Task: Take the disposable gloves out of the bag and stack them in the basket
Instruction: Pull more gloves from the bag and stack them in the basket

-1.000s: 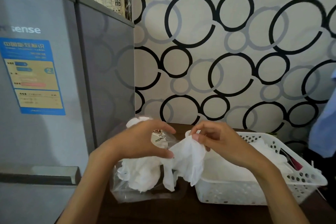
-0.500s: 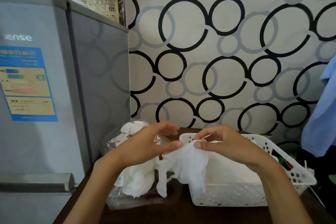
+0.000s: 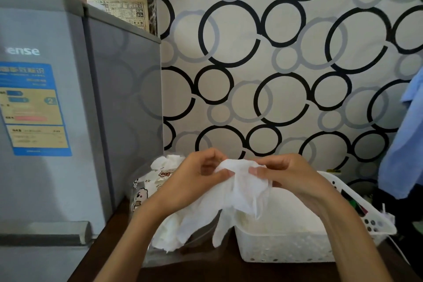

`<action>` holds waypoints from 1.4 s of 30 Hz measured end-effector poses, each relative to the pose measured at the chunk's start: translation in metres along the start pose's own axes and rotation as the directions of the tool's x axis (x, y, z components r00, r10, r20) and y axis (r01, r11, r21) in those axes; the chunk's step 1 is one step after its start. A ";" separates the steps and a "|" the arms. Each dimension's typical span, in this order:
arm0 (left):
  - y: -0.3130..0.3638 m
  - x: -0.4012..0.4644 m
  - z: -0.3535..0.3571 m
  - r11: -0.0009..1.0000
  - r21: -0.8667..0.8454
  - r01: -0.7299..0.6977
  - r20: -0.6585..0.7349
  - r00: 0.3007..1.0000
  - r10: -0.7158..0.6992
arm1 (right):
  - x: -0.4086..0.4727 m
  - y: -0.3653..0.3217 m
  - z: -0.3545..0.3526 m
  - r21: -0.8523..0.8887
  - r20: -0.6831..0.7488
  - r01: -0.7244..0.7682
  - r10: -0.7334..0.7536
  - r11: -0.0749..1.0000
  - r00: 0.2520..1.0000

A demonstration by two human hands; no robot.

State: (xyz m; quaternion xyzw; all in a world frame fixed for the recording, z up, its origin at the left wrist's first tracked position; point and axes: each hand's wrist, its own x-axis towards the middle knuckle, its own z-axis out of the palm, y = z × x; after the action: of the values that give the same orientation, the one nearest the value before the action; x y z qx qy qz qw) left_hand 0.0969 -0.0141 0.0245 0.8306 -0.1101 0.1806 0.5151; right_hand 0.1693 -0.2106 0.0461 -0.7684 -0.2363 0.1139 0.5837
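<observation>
A thin white disposable glove hangs between my two hands, above the left end of the white perforated basket. My left hand pinches its upper edge from the left, and my right hand pinches it from the right. Its fingers dangle down past the basket's left wall. The clear bag with cartoon print lies left of the basket, with crumpled white gloves spilling from it. More white gloves lie flat inside the basket.
A grey fridge stands close on the left of the dark brown table. The circle-patterned wall is right behind. A blue cloth hangs at the right edge, and coloured items sit in the basket's right end.
Both hands have lifted the glove higher and carried it rightward from over the bag to the basket's left end. The left hand left the bag and now pinches the glove too.
</observation>
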 end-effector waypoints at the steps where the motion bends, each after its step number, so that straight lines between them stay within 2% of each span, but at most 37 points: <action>1: -0.001 0.000 0.000 1.000 0.029 0.009 0.000 1.000 -0.009 | 0.001 0.001 -0.001 0.044 -0.022 -0.014 0.015 0.999 1.000; 4: -0.007 -0.001 -0.002 0.993 0.102 0.062 0.071 0.995 -0.069 | 0.002 0.003 -0.006 0.272 0.008 -0.055 0.055 0.961 0.998; 6: -0.008 -0.002 -0.002 0.994 0.061 0.089 0.108 0.990 -0.096 | 0.002 0.001 -0.006 0.448 0.087 -0.096 0.064 0.889 0.994; 8: -0.006 -0.002 -0.002 0.995 0.007 0.100 0.121 0.988 -0.100 | 0.002 0.001 -0.006 0.475 0.111 -0.095 0.048 0.875 0.993; 13: -0.006 -0.001 -0.008 0.997 0.016 0.079 0.047 0.996 -0.079 | 0.002 0.002 -0.015 0.333 -0.048 -0.024 0.043 0.943 0.998; 20: -0.010 0.000 -0.013 0.998 0.017 0.061 0.019 0.998 -0.062 | 0.001 0.008 -0.034 0.337 -0.151 0.015 0.039 0.941 0.988; 22: -0.012 0.002 -0.008 0.997 0.067 0.050 -0.069 0.997 -0.046 | 0.002 0.007 -0.035 0.269 -0.181 0.050 -0.001 0.962 0.983; 26: -0.009 0.006 0.010 0.994 0.068 0.084 -0.284 0.957 -0.062 | -0.001 0.006 -0.034 -0.028 -0.313 0.118 -0.121 0.993 0.942; 29: -0.001 0.014 0.023 0.989 0.076 0.126 -0.336 0.937 -0.094 | -0.002 0.002 -0.034 -0.157 -0.392 0.246 -0.289 0.956 0.874; 31: 0.009 0.024 0.035 0.989 0.024 0.145 -0.367 0.922 -0.126 | -0.001 -0.001 -0.034 -0.276 -0.466 0.318 -0.416 0.907 0.781; 33: 0.018 0.034 0.048 0.986 -0.040 0.163 -0.397 0.903 -0.165 | 0.001 -0.004 -0.037 -0.415 -0.513 0.339 -0.525 0.844 0.679; 35: 0.022 0.042 0.058 0.985 -0.048 0.165 -0.432 0.886 -0.169 | 0.002 -0.005 -0.044 -0.525 -0.517 0.312 -0.588 0.792 0.622; 39: 0.024 0.048 0.057 0.978 0.140 0.157 -0.449 0.890 -0.079 | 0.000 -0.012 -0.062 -0.579 -0.474 0.235 -0.557 0.781 0.682; 42: 0.033 0.042 0.044 0.957 0.269 0.111 -0.436 0.900 0.018 | -0.014 -0.029 -0.069 -0.391 -0.455 0.255 -0.426 0.885 0.782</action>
State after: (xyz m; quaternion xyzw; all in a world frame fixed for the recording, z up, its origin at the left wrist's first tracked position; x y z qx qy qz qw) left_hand 0.1306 -0.0685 0.0510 0.8377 0.0548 0.3624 0.4049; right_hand 0.1823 -0.2700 0.0921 -0.7945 -0.2176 -0.2488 0.5094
